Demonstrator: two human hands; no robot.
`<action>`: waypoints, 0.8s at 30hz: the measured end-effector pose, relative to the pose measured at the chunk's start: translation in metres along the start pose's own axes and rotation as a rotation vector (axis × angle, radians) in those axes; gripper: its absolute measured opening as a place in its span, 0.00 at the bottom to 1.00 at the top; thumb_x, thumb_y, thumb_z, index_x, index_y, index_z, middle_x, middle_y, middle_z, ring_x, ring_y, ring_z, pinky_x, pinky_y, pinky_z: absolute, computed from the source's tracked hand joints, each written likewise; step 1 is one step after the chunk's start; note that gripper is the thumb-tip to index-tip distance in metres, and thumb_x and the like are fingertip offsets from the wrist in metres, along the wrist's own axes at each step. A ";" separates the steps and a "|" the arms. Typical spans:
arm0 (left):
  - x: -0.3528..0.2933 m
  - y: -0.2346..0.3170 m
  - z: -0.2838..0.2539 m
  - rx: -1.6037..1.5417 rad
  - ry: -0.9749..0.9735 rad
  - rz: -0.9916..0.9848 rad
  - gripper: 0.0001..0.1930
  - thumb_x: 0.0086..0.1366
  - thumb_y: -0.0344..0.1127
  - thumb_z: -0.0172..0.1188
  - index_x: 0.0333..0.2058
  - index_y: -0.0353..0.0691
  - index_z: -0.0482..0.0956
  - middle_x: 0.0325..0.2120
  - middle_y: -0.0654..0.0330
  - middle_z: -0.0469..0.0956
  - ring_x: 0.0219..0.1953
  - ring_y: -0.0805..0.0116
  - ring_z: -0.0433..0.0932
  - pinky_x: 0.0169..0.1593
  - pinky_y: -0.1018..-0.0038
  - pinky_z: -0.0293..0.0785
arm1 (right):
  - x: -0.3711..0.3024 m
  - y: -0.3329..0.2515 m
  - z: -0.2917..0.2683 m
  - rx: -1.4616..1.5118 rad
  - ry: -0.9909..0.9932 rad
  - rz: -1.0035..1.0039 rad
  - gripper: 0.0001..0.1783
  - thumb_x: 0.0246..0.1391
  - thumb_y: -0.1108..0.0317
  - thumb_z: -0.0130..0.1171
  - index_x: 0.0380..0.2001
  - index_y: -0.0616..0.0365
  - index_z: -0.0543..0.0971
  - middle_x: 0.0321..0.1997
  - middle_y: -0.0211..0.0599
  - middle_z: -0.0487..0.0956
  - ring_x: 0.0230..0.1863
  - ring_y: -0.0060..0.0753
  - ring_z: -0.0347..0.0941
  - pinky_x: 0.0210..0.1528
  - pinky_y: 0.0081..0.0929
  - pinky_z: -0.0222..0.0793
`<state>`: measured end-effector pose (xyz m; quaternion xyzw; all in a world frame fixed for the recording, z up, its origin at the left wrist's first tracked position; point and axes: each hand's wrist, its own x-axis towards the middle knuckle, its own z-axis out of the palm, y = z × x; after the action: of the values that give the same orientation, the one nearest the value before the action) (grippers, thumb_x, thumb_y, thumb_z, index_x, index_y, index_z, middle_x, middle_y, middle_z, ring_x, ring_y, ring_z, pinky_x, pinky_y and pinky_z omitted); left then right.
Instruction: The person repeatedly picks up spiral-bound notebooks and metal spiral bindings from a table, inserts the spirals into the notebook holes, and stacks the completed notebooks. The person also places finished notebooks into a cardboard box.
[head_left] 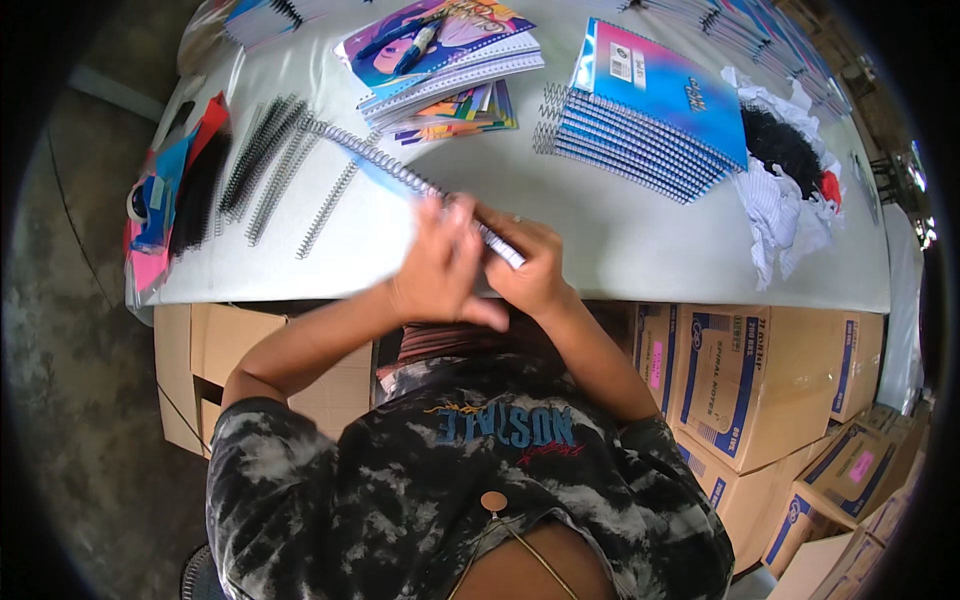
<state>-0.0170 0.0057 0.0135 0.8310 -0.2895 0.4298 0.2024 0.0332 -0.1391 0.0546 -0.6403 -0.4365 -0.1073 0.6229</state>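
My right hand (528, 262) is closed around a notebook (503, 248), seen nearly edge-on and tilted over the table's front edge. A long dark spiral coil (385, 165) runs along the notebook's edge and sticks out well past it to the upper left. My left hand (440, 262) lies against the coil, blurred by motion, with its thumb spread apart and its fingers stretched out. Most of the notebook's cover is hidden by my hands and the blur. Left of the coil, several loose spiral coils (270, 165) lie on the white table (400, 280).
A stack of spiral-bound blue and pink notebooks (655, 110) stands at right, beside a crumpled white cloth (775, 225). Farther back, pens (420, 45) lie on unbound notebooks (460, 75). A tape roll (138, 205) sits at far left. Cardboard boxes (760, 370) stand below the table.
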 end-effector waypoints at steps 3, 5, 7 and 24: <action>0.022 0.002 -0.023 0.156 -0.076 0.207 0.43 0.53 0.72 0.41 0.55 0.39 0.63 0.54 0.46 0.60 0.59 0.41 0.51 0.54 0.43 0.46 | 0.003 -0.001 -0.001 -0.103 0.039 -0.120 0.21 0.42 0.73 0.59 0.44 0.64 0.75 0.38 0.44 0.79 0.33 0.38 0.78 0.34 0.27 0.73; 0.044 -0.002 -0.037 0.314 -0.105 0.157 0.40 0.56 0.70 0.39 0.54 0.41 0.64 0.55 0.47 0.60 0.59 0.41 0.52 0.54 0.44 0.47 | 0.002 -0.006 0.004 -0.178 -0.017 -0.088 0.20 0.42 0.72 0.59 0.44 0.62 0.75 0.38 0.46 0.79 0.31 0.38 0.77 0.31 0.30 0.72; 0.063 0.009 -0.031 0.021 -0.207 -0.151 0.40 0.56 0.69 0.40 0.55 0.40 0.62 0.56 0.46 0.59 0.58 0.39 0.52 0.53 0.43 0.47 | -0.008 0.003 -0.002 -0.024 -0.097 -0.010 0.24 0.40 0.74 0.60 0.45 0.57 0.74 0.41 0.43 0.78 0.37 0.43 0.77 0.37 0.30 0.73; 0.117 0.013 -0.033 -1.293 0.119 -1.188 0.08 0.58 0.29 0.58 0.36 0.33 0.77 0.30 0.60 0.78 0.30 0.79 0.74 0.37 0.82 0.71 | 0.056 -0.050 -0.083 -0.083 -0.126 0.504 0.11 0.51 0.67 0.56 0.32 0.64 0.78 0.25 0.38 0.78 0.27 0.29 0.74 0.36 0.26 0.67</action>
<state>0.0093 -0.0205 0.1300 0.5430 0.0151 0.0481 0.8383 0.0659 -0.1972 0.1446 -0.7591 -0.2965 0.0736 0.5748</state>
